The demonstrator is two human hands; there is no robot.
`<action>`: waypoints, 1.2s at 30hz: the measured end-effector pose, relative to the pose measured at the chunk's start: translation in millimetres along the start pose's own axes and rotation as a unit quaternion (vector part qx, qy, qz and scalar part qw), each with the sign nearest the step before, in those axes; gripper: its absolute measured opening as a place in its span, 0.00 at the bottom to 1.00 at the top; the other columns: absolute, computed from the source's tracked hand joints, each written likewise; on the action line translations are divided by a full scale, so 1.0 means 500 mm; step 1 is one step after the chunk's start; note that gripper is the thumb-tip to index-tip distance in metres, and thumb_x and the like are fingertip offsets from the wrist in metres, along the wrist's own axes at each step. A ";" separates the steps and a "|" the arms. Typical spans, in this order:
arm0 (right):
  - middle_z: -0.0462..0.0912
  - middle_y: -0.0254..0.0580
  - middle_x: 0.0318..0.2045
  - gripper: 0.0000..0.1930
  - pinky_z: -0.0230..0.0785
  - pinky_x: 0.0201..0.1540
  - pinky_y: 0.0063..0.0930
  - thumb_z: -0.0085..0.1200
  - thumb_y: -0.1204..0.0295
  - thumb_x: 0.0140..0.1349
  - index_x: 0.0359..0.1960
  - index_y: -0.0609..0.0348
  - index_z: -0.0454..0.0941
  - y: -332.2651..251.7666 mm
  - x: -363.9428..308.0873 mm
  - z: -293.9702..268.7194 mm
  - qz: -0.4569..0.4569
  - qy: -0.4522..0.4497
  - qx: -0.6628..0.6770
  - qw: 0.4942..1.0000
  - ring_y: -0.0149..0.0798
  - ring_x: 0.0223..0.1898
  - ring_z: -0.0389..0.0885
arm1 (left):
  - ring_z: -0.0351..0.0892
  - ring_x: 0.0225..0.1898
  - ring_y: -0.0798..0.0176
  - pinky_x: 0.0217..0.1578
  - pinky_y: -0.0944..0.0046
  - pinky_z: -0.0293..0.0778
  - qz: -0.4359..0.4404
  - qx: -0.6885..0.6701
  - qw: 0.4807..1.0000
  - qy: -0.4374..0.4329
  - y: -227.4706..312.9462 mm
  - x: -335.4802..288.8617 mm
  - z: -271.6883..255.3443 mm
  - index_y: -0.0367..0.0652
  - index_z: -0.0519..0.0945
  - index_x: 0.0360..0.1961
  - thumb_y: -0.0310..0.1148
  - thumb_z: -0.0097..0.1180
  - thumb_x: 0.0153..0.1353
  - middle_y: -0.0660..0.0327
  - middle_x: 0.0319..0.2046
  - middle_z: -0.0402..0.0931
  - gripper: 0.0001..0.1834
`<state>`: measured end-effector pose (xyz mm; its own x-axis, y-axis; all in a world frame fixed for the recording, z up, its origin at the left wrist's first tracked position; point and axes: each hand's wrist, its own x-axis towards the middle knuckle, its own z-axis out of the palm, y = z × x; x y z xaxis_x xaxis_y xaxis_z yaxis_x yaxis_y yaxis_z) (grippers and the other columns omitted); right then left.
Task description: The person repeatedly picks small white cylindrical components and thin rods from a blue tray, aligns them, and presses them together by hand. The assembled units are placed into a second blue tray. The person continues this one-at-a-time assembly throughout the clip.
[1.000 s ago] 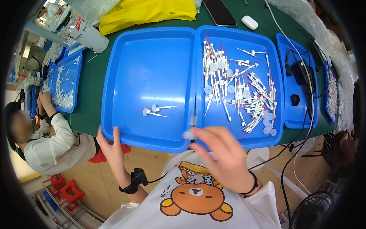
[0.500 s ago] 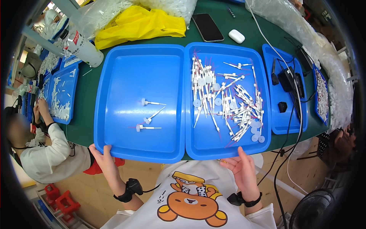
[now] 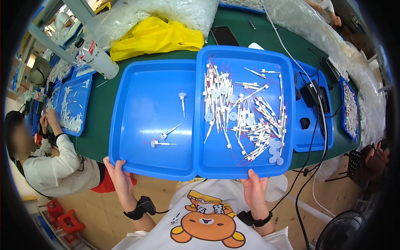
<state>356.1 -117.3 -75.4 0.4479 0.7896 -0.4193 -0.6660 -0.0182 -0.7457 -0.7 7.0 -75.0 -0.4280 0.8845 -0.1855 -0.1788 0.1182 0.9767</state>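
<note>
Premises: a workshop. Beyond the hands (image 3: 255, 191), a green tabletop (image 3: 98, 112) carries shallow blue plastic trays (image 3: 143, 98) of small white parts (image 3: 266, 118) and a bulging clear plastic bag (image 3: 196, 18); left of the hands, a white-sleeved co-worker (image 3: 54, 171) faces similar trays.

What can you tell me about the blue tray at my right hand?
It's a shallow blue tray, glossy and plastic-looking, rectangular with rounded corners and a raised rim. Many slim white, red-threaded pieces lie jumbled inside, plus pale translucent discs. The right hand holds its near rim, thumb uppermost. Its left rim meets or overlaps the neighbouring blue tray; which, I can't tell.
</note>
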 end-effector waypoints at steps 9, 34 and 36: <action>0.79 0.47 0.52 0.16 0.80 0.55 0.44 0.49 0.81 0.71 0.60 0.66 0.70 0.014 0.015 -0.004 -0.070 -0.039 0.003 0.997 0.41 0.52 0.82 | 0.69 0.38 0.72 0.40 0.70 0.74 0.006 -0.004 1.000 0.015 -0.002 0.001 0.008 0.44 0.62 0.44 0.19 0.51 0.60 0.64 0.38 0.65 0.15; 0.76 0.46 0.58 0.17 0.75 0.59 0.41 0.48 0.78 0.71 0.61 0.66 0.69 -0.007 0.016 0.005 -0.075 -0.019 -0.015 0.997 0.40 0.57 0.78 | 0.64 0.37 0.73 0.39 0.71 0.68 0.017 0.003 1.000 0.025 -0.005 0.000 0.009 0.44 0.62 0.44 0.19 0.48 0.59 0.65 0.37 0.64 0.14; 0.77 0.47 0.58 0.17 0.75 0.59 0.40 0.48 0.78 0.71 0.60 0.67 0.69 0.001 0.011 0.006 -0.100 -0.020 -0.034 0.994 0.40 0.57 0.79 | 0.64 0.37 0.73 0.39 0.71 0.68 0.019 0.002 0.999 0.031 -0.008 -0.002 0.010 0.44 0.62 0.44 0.19 0.49 0.59 0.65 0.37 0.64 0.14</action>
<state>356.5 -111.4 -76.5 0.5426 0.8050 -0.2399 -0.5236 0.1008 -0.8460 4.7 8.0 -78.1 -0.4887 0.8585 -0.1554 -0.1580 0.0880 0.9835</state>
